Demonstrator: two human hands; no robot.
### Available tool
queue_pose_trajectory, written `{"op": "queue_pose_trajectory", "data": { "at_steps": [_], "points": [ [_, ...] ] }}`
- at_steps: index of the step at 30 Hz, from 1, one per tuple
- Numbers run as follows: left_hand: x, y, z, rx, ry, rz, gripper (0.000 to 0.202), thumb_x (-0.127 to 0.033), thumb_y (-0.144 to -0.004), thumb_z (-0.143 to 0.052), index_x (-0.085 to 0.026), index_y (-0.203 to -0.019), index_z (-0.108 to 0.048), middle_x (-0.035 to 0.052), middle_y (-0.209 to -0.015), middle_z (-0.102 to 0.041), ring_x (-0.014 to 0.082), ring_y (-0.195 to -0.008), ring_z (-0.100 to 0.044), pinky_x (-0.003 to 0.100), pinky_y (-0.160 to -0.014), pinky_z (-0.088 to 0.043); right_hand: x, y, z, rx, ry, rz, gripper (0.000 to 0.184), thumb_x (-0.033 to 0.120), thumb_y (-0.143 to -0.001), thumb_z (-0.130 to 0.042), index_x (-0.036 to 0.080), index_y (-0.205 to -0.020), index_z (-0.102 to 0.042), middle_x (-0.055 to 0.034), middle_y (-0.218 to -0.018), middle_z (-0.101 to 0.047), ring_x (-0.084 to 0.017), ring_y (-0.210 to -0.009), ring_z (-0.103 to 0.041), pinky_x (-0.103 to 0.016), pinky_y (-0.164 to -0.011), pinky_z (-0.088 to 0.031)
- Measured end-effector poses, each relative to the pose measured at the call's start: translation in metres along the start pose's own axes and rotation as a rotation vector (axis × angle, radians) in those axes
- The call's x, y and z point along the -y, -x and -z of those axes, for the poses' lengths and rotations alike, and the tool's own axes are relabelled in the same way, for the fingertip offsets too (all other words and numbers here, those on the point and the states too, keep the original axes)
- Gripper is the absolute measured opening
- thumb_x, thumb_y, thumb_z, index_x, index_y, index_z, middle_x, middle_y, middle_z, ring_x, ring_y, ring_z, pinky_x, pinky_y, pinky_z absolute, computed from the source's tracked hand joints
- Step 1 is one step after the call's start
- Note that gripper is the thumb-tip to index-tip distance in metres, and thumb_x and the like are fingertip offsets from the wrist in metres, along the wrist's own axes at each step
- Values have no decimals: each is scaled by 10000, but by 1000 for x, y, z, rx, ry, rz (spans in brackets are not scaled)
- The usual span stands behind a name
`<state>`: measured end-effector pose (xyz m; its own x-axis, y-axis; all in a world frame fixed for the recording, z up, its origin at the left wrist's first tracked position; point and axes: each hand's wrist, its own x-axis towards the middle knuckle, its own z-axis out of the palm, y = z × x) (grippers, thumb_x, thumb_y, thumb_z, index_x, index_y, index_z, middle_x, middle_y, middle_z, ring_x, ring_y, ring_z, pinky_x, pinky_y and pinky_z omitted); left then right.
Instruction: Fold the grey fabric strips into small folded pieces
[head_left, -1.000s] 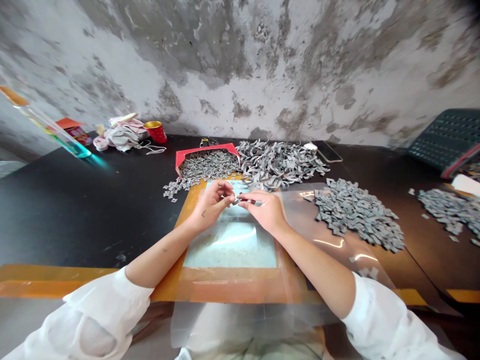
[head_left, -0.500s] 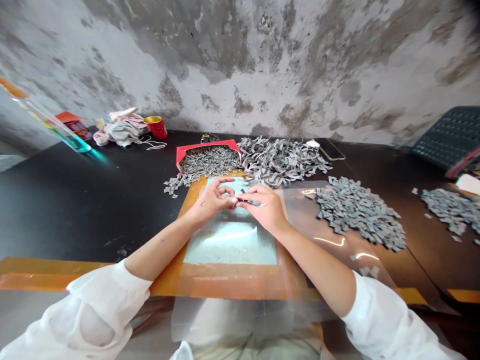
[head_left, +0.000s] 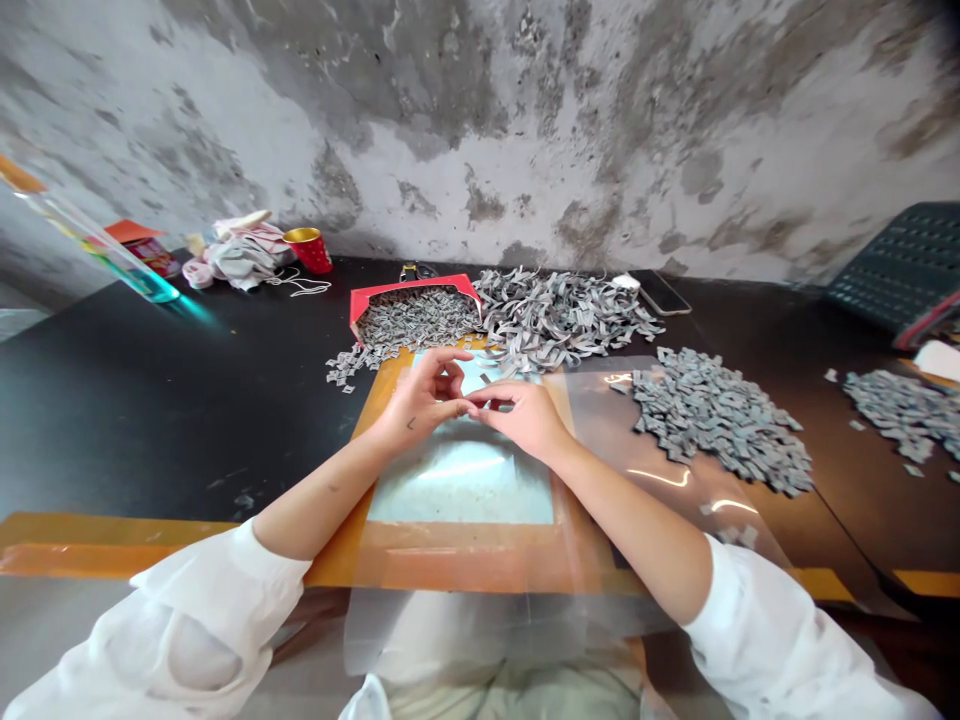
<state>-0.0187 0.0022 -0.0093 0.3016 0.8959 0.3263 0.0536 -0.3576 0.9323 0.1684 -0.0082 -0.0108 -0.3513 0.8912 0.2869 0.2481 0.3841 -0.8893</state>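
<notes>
Over a light-blue sheet (head_left: 465, 490) under clear plastic, my two hands meet fingertip to fingertip. My left hand (head_left: 426, 400) pinches with thumb and index finger, its other fingers curled above. From the other side, my right hand (head_left: 521, 415) is closed in a pinch at the same spot. A small dark-grey strip is between them, almost wholly hidden by the fingertips. Just beyond the fingers a short grey bit (head_left: 484, 379) shows. Behind them are a red open box (head_left: 364, 297) of small grey square pieces and a heap of loose grey strips (head_left: 562, 315).
To the right lie a pile of flat grey pieces (head_left: 712, 420) and a second pile (head_left: 900, 410). A phone (head_left: 664, 293), a dark-green basket (head_left: 900, 265), a red cup (head_left: 309, 250), crumpled cloth (head_left: 244, 255) and a clear tube (head_left: 97, 245) stand around the black table (head_left: 187, 400).
My fingertips have drawn closer together, and the dark strip that showed between them is now mostly covered. My right fingers have lowered slightly.
</notes>
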Motion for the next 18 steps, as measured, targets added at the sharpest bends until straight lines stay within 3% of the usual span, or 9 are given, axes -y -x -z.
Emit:
{"op": "queue_pose_trajectory", "data": {
  "at_steps": [6, 11, 15, 18],
  "points": [
    [1, 1, 1, -39, -4, -23, 567, -258, -659, -820, -248, -1144, -527, -34, -845, -476, 65, -632, -524, 183, -568, -483, -2, -2, 0, 102, -243, -96, 184, 313, -785, -689, 213, -926, -754, -36, -937, -752, -179, -866, -690, -310, -810, -531],
    [3, 0, 2, -41, 37, -60, 589, -313, -656, -826, -246, -1167, -540, -4, -890, -516, 99, -689, -556, 224, -619, -502, -1, -4, -2, 69, -365, -173, 228, 272, -732, -716, 187, -943, -710, -24, -836, -725, -143, -760, -662, -282, -741, -517],
    [-2, -2, 7, 25, -281, -218, 408, -343, -659, -822, -226, -1024, -685, 68, -1015, -589, 196, -916, -592, 346, -851, -500, 1, -6, -1, 0, -458, -209, 372, 231, -684, -731, 207, -1038, -623, 27, -745, -662, -116, -682, -621, -261, -688, -503],
    [-8, -3, 8, 57, -469, -294, 206, -341, -742, -757, -233, -916, -736, 83, -1026, -649, 225, -983, -607, 371, -919, -466, 3, -6, 0, -8, -521, -239, 403, 226, -674, -726, 216, -1051, -582, 41, -721, -639, -115, -681, -616, -263, -699, -500]
  ]
}}
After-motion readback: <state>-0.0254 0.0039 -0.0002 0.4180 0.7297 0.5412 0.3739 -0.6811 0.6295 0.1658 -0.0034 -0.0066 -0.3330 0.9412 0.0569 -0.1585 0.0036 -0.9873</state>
